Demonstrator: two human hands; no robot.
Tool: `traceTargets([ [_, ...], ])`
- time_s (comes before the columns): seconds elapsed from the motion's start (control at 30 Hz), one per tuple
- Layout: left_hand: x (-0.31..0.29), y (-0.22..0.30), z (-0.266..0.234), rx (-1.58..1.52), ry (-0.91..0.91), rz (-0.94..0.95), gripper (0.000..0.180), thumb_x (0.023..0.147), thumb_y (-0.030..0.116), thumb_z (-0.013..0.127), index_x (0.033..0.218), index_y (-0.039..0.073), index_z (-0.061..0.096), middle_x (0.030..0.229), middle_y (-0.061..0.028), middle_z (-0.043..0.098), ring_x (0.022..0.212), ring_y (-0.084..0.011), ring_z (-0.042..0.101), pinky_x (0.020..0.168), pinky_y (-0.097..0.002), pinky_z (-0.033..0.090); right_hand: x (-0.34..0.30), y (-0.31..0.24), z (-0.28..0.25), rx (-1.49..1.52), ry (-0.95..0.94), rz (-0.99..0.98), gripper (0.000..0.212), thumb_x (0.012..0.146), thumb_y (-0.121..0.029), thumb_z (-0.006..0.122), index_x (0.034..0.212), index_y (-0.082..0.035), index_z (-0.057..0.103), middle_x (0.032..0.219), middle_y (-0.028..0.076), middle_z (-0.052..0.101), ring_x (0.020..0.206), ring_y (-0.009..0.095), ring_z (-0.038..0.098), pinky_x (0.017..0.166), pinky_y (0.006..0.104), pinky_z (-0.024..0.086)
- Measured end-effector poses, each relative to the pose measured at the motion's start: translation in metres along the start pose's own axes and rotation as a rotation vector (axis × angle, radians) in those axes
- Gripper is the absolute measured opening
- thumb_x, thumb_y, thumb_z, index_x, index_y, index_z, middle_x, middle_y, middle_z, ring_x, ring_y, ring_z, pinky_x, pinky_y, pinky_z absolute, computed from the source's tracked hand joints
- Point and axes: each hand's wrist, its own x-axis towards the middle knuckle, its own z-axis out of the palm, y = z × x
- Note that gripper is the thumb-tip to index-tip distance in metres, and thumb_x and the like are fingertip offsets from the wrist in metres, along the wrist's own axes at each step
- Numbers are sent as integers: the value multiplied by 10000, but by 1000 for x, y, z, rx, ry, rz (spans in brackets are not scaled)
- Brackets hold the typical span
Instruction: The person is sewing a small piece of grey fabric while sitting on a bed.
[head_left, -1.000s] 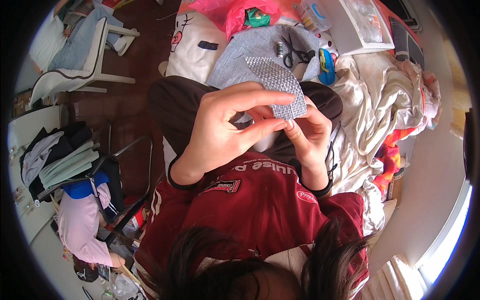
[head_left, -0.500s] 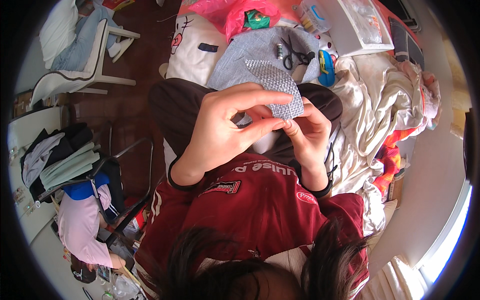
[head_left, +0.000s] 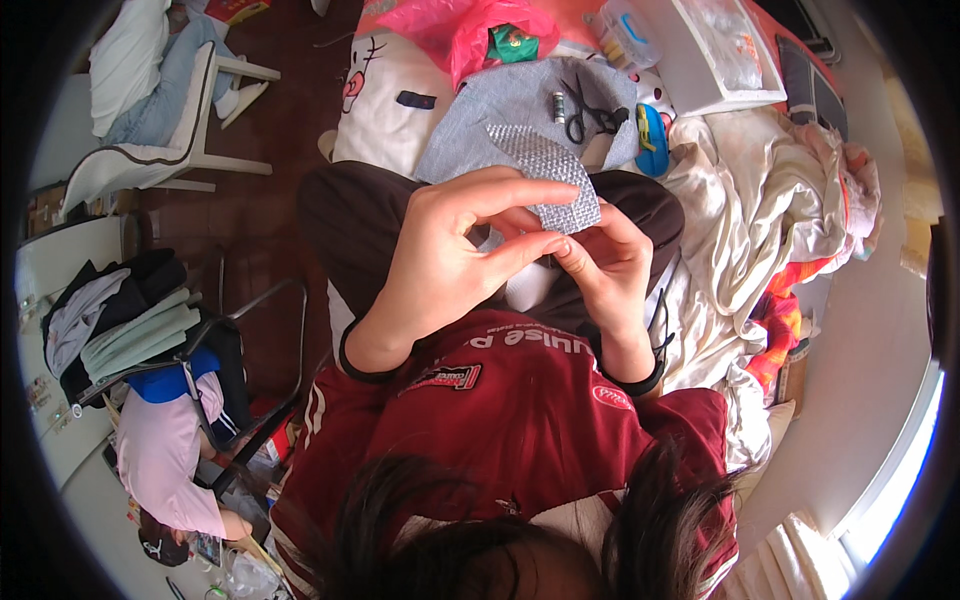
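A piece of grey woven fabric [head_left: 548, 172] is held up over my lap. My left hand [head_left: 455, 235] has its index finger along the cloth and its thumb at the lower edge. My right hand [head_left: 612, 265] pinches the same lower corner, its thumb tip meeting the left thumb. Whether a needle or thread sits between the fingertips cannot be made out. Beyond my hands lies a larger grey cloth [head_left: 465, 125]. On it rest black-handled scissors [head_left: 592, 112] and a small thread spool [head_left: 559, 107].
A blue dish-like case [head_left: 652, 145] with a yellow item lies right of the scissors. Behind are a pink plastic bag [head_left: 445, 35], a clear box [head_left: 625, 40] and a white bin [head_left: 715, 85]. Rumpled satin bedding [head_left: 730, 230] spreads rightward. Two people sit at left, near chairs.
Both hands and the held fabric have shifted very slightly left. The pinch on the lower corner stays the same.
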Motion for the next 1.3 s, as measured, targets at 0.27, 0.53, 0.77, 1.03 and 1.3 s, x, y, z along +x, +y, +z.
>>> traceTargets([
  [0.27,0,-6,-1,-41,-15,-44,301,685,-90,630,977,-31,589,821,-67,576,691,-95,591,602,-182,446,3,4,-8,-219,3,-168,127,719,8,648,823,18,575,787,49,535,764,131,521,700,238,419],
  [0.53,-1,-5,-2,-56,1,-51,300,691,-85,629,983,-30,588,803,-61,568,697,-100,595,602,-180,445,6,4,-6,-336,-48,-268,157,706,6,662,838,8,577,770,47,545,697,118,505,642,227,415],
  [0.77,0,-5,-1,-50,-31,-64,296,701,-77,624,991,-31,584,806,-57,567,699,-97,595,609,-180,443,3,5,-6,-256,-17,-220,149,710,5,660,828,8,569,752,46,543,676,102,498,637,222,412],
  [1.03,0,-7,-2,-65,-30,-65,301,701,-75,625,996,-31,582,794,-50,559,681,-85,585,600,-177,436,3,5,-7,-267,-20,-189,125,716,8,653,803,10,563,730,38,535,670,99,497,633,214,405],
  [1.3,0,-9,-1,-67,-18,-61,291,695,-49,630,977,12,601,825,-71,592,690,-99,610,589,-192,463,3,4,-6,-251,-20,-184,121,720,8,650,803,11,562,734,38,538,671,94,502,633,211,405],
])
